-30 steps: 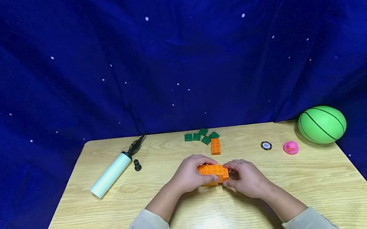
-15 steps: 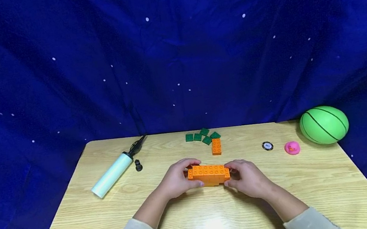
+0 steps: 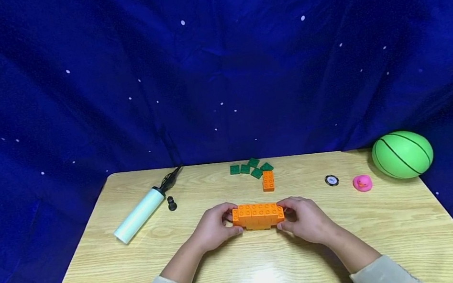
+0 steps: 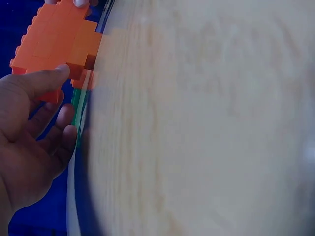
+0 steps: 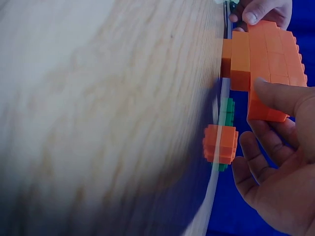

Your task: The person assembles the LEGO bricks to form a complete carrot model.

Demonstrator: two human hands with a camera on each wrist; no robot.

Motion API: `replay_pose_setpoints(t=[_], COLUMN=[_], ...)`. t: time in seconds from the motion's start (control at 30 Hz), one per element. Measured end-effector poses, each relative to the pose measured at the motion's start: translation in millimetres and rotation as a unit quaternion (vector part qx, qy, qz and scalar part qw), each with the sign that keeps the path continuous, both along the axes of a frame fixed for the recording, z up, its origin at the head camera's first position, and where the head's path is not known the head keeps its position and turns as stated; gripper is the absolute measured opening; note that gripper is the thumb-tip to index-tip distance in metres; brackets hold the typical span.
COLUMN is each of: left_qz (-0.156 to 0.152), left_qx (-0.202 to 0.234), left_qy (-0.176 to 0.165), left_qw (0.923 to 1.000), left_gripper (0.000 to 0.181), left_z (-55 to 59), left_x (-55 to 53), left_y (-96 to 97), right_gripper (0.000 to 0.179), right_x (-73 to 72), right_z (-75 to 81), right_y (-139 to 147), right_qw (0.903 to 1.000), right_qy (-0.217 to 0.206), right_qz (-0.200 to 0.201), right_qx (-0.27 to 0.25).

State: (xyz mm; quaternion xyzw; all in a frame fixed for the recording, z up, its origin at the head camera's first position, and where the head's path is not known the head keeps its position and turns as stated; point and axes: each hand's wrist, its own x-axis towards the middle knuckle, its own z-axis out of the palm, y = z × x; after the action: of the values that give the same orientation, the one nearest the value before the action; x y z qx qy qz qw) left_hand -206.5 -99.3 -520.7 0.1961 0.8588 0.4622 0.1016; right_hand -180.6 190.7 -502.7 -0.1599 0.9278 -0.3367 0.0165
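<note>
Between my hands an orange toy-brick structure stands on the table, wider in its upper layers than at its base. My left hand holds its left end between thumb and fingers. The right end is held the same way by my right hand. In the left wrist view the thumb of the left hand lies on the structure's near face. The right wrist view has the right hand's thumb on the orange bricks, other fingers partly behind.
Beyond the structure lie a loose orange brick stack and several green bricks. A hand pump and a black chess pawn are at left. A poker chip, pink rubber duck and green ball are at right.
My left hand has slid left along the structure to its left end, uncovering the top studs. The right hand has stayed on the right end.
</note>
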Motion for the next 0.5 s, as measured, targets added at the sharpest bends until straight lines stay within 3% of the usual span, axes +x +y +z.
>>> replay_pose_setpoints(t=[0.5], left_qz=[0.01], left_qx=[0.002], left_qy=[-0.001], left_qw=[0.9999], left_gripper=[0.045], left_z=[-2.0], left_x=[2.7], left_y=[-0.7], right_gripper=[0.053], right_x=[-10.6], right_z=[-1.9], right_y=[7.0], right_qw=[0.9994], right_qy=[-0.014], right_qz=[0.03], right_qx=[0.013])
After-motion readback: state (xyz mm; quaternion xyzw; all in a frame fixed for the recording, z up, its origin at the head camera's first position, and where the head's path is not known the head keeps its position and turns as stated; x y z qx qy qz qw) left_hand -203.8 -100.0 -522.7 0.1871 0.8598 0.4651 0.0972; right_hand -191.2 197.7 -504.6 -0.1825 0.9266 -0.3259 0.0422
